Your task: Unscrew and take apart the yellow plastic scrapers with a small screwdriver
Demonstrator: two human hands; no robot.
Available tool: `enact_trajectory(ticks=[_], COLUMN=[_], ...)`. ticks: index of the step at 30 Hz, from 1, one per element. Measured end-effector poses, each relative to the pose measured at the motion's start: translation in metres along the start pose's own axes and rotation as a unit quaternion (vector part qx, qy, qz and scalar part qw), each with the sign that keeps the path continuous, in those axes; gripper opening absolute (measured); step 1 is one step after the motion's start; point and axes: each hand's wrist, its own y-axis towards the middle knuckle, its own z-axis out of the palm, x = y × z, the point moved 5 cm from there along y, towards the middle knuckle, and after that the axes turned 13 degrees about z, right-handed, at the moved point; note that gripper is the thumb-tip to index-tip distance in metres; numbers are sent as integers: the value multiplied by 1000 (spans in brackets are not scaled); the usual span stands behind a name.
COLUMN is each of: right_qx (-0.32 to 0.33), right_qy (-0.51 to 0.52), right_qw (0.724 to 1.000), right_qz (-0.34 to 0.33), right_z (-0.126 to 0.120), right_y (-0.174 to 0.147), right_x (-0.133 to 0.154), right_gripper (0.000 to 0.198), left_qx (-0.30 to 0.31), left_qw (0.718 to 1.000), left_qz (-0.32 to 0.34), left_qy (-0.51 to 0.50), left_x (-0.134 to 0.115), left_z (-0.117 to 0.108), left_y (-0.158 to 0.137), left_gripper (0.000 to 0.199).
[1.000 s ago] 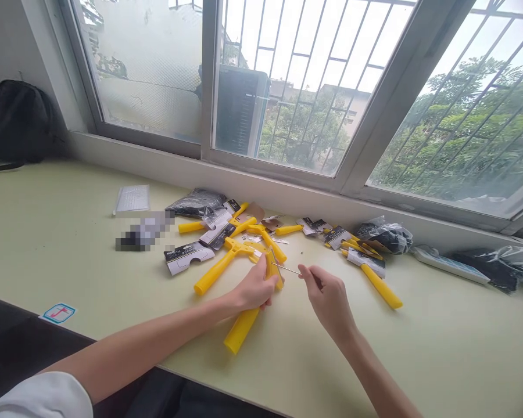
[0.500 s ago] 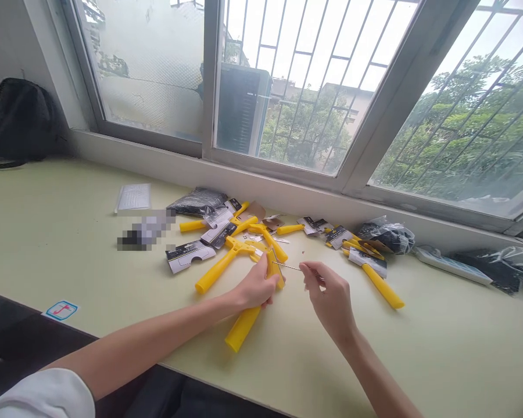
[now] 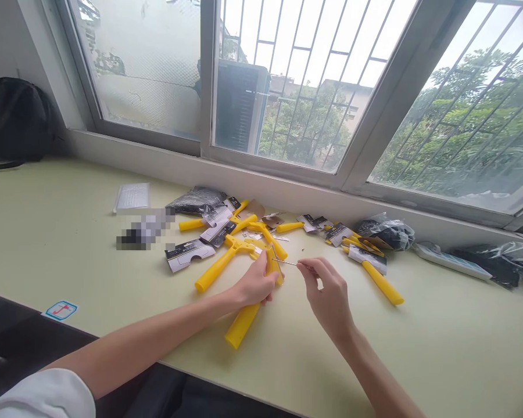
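Observation:
My left hand (image 3: pixel 258 280) is closed around the head of a yellow plastic scraper (image 3: pixel 243 328), whose thick handle points down toward me. A thin metal edge shows along the head. My right hand (image 3: pixel 326 290) pinches a slim metal hex key (image 3: pixel 286 263), its far tip against the scraper's head. Its near end is hidden in my fingers. Just beyond my left hand lies another yellow scraper (image 3: pixel 215 270), with its handle toward me.
Several yellow scrapers and printed card sleeves (image 3: pixel 189 255) lie toward the window. Another yellow handle (image 3: pixel 381 281) is at right. Black-filled plastic bags (image 3: pixel 198 200) and a white strip (image 3: pixel 453 261) line the sill. A clear case (image 3: pixel 132 197), a label (image 3: pixel 61 310) and a black backpack (image 3: pixel 20 125) are at left.
My right hand has shifted slightly left and up with the hex key, whose tip stays at the scraper's head. My left hand keeps its hold, nearly still.

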Motion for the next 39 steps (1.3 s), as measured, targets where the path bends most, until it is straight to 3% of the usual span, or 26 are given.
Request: enact_trajectory(ticks=[3,7,10,16,20,22,24,26,28,33,37,39], right_qx=[-11,-17,-15,-8,17,38,38,21,9,21,15,17], right_qy=[-1,-17,-40,3,20,30,32,29,22,20,50,70], right_qw=[998,1000,999,999,999,997,996,995,995,992,987,985], right_qz=[-63,-18,17,-48,22,58,76,89,101,124,150,156], right_z=[-1,0,1,6,8,5,-3,-12,-17,-16,-19,-22], right_y=[-2,0,2,-1,2,5,9,12,14,14,13,12], right_x=[10,0,-8,3,-8,-18,-28,-39,-49,-61,-52,-44], right_gripper=[17,12,29,17,15,18,22,24,26,29,31,31], left_qx=[3,4,-9,-28,-36,-35,-36,-43,-52,-81,-108,-111], left_qw=[1000,1000,1000,1000,999,993,963,909,883,900,934,955], left_qz=[4,7,15,12,24,48,77,83,63,52,85,97], left_qy=[-2,-6,-7,6,30,100,257,406,461,425,329,256], left_x=[-1,1,6,17,9,-2,-14,-22,-21,-18,-30,-32], left_z=[0,1,1,1,-9,-16,-23,-25,-24,-27,-47,-53], left_y=[-1,0,2,8,8,8,10,14,20,32,32,28], left_gripper=[28,27,27,22,22,24,34,48,55,51,31,35])
